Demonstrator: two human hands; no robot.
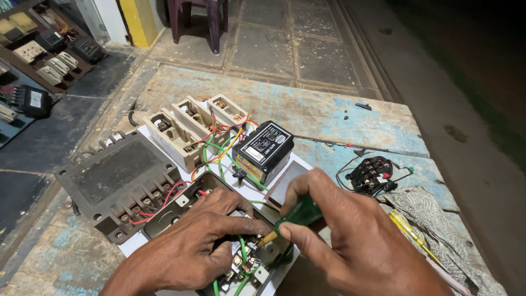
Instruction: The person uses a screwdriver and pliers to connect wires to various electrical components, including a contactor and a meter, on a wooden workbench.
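R hand (350,235) gripped green screwdriver (298,215) at terminal block (244,260), L hand (192,246) pinching wires (243,248); wiring approx half done, several leads loose.

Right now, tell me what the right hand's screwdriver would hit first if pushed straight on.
Most likely the terminal block, just past the tip of the screwdriver in the right hand; the left hand lies close beside, depth unclear.

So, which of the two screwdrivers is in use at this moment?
The green-handled screwdriver, gripped in the right hand with its tip at the terminals. The yellow-handled screwdriver lies untouched on the cloth.
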